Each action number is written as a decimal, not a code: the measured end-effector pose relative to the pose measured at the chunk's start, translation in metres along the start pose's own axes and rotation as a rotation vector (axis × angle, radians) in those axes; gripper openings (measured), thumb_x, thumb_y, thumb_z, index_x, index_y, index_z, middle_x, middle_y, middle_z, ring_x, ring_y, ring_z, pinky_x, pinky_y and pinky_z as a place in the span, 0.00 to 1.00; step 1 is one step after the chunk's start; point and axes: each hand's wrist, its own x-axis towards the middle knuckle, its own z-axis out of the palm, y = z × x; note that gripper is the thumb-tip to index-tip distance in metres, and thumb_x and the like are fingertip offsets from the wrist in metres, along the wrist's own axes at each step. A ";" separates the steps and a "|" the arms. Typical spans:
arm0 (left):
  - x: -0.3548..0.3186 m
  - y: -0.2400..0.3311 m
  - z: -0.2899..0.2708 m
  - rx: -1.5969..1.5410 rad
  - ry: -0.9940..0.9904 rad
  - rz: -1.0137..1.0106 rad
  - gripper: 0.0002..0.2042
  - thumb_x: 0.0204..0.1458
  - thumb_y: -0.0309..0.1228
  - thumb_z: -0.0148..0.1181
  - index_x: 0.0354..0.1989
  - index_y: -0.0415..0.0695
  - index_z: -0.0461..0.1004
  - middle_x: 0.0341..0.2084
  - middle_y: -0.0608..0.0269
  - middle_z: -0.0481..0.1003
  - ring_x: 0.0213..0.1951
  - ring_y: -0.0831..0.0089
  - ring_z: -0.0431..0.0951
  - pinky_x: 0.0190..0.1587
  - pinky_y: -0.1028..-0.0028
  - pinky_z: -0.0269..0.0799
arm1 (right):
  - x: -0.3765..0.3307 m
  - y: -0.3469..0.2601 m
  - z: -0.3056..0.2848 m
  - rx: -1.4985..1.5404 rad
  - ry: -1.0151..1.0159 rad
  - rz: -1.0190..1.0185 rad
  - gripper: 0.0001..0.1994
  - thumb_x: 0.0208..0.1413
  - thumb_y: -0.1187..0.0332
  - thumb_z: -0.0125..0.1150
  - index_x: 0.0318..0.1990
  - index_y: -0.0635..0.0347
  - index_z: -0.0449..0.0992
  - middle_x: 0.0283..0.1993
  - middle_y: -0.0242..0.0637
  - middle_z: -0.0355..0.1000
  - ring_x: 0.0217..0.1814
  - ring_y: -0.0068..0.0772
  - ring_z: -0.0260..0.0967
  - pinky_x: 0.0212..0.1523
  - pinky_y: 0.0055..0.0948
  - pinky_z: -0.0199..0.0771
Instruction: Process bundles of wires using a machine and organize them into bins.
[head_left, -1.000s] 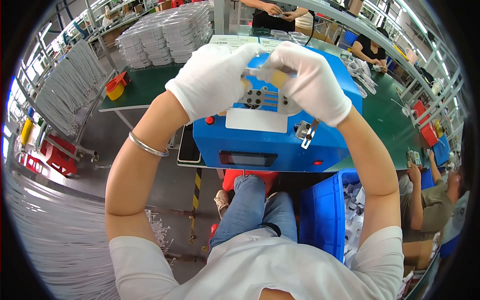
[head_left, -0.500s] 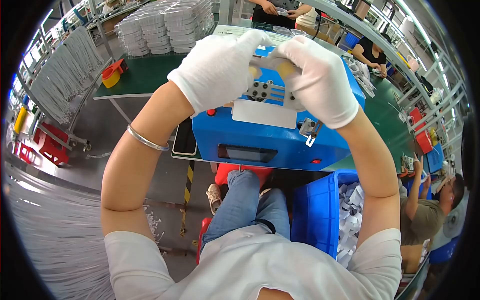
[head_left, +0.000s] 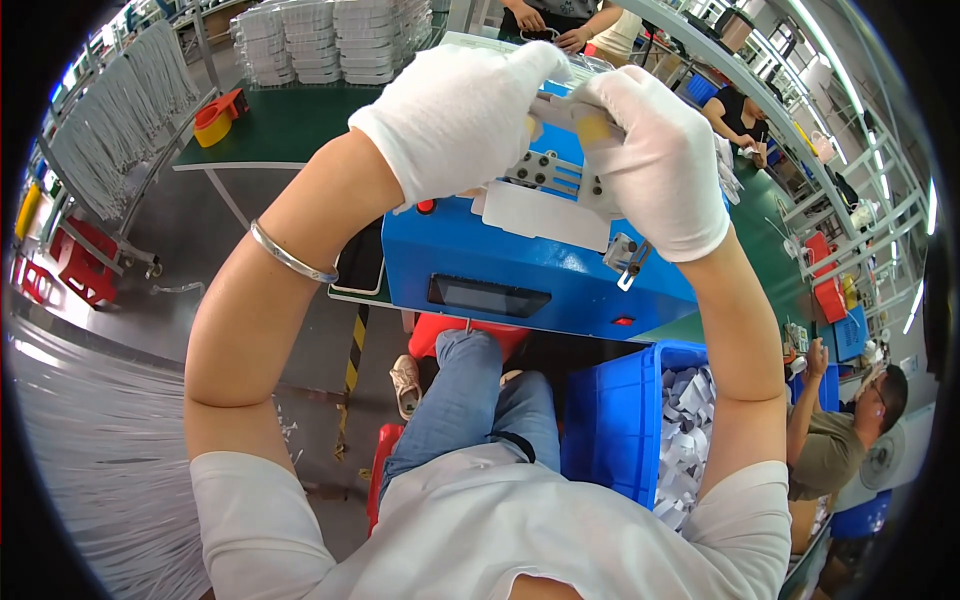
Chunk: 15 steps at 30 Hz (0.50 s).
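In a white glove, my left hand point(head_left: 465, 120) is closed, its fingers bent over the far side of a blue machine point(head_left: 460, 255). My right hand point(head_left: 660, 155), gloved too, is closed beside it, with a yellow patch showing at its fingers. A small greyish piece point(head_left: 556, 108) spans the gap between my fingertips; its kind is unclear and the gloves cover its ends. Just nearer to me lies a slotted metal plate point(head_left: 545, 172) with dark screws. Below it a white flat sheet point(head_left: 545, 215) slopes over the machine's front. A metal bracket point(head_left: 624, 257) sits to its right.
A blue bin point(head_left: 615, 420) of white scraps stands by my right arm. Stacked clear trays point(head_left: 340, 45) and a yellow-and-red tape dispenser point(head_left: 218, 118) occupy the green table point(head_left: 290, 125). White cables point(head_left: 110, 480) hang at left. Other people work beyond and at right.
The whole view has shifted slightly. Both hands stay close together over the machine with their fingers closed, the greyish piece still between them.
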 end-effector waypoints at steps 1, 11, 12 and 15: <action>0.000 0.000 0.001 0.009 0.004 0.002 0.16 0.50 0.23 0.54 0.48 0.43 0.66 0.28 0.54 0.78 0.21 0.67 0.79 0.24 0.74 0.77 | -0.001 0.000 0.000 0.001 -0.007 -0.002 0.04 0.49 0.78 0.59 0.34 0.64 0.74 0.30 0.38 0.70 0.28 0.32 0.70 0.31 0.23 0.70; 0.002 0.004 0.001 0.116 -0.064 -0.057 0.12 0.49 0.25 0.56 0.43 0.40 0.69 0.24 0.51 0.77 0.30 0.60 0.81 0.32 0.69 0.77 | -0.006 -0.004 -0.006 -0.194 -0.027 -0.147 0.08 0.43 0.80 0.61 0.33 0.61 0.73 0.30 0.37 0.69 0.29 0.36 0.71 0.31 0.26 0.72; 0.002 0.003 -0.001 0.105 -0.058 -0.063 0.12 0.49 0.25 0.56 0.43 0.40 0.69 0.24 0.51 0.77 0.30 0.60 0.81 0.32 0.69 0.77 | -0.005 -0.002 -0.008 -0.188 -0.041 -0.141 0.08 0.44 0.80 0.61 0.34 0.63 0.74 0.31 0.37 0.71 0.31 0.34 0.72 0.33 0.26 0.72; 0.003 0.004 -0.013 -0.061 -0.027 0.019 0.11 0.49 0.28 0.54 0.40 0.37 0.67 0.26 0.46 0.76 0.33 0.51 0.78 0.36 0.62 0.73 | 0.005 0.009 -0.019 0.147 -0.210 0.113 0.06 0.52 0.76 0.59 0.38 0.65 0.79 0.35 0.34 0.75 0.35 0.20 0.71 0.39 0.22 0.72</action>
